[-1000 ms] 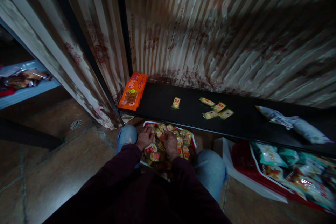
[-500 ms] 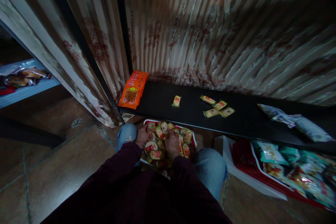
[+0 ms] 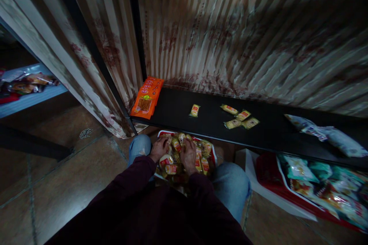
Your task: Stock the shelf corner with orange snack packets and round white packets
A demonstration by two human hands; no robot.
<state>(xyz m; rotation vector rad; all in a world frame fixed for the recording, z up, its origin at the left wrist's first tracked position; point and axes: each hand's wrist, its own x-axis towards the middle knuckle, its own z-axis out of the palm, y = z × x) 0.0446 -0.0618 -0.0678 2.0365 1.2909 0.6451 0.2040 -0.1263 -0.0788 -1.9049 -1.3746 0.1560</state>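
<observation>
View from the head, looking down at a person crouched before a low black shelf [image 3: 178,116]. A red-rimmed tray [image 3: 214,154] sits on the floor between the knees, just near of the shelf edge, heaped with small yellow-and-red snack packets [image 3: 171,169].

Left hand [image 3: 159,148]: palm down on the far left of the heap, fingers bent into the packets. Right hand [image 3: 189,155]: palm down on the middle of the heap, fingers pointing away toward the shelf. The packets lie directly under and around both hands, touching them. Whether either hand is closed on a packet cannot be told, as the light is dim and the fingers are sunk among the wrappers. The two hands are near each other, with a few packets between them.

On the shelf: an orange package [image 3: 146,97] at the far left end, a single packet [image 3: 194,110] right of it, then a cluster of four packets [image 3: 240,118], and pale bags [image 3: 324,134] at the far right.

On the floor, right of the tray: an open box [image 3: 258,185] of mixed snack bags. A corrugated wall [image 3: 230,38] rises behind the shelf.
</observation>
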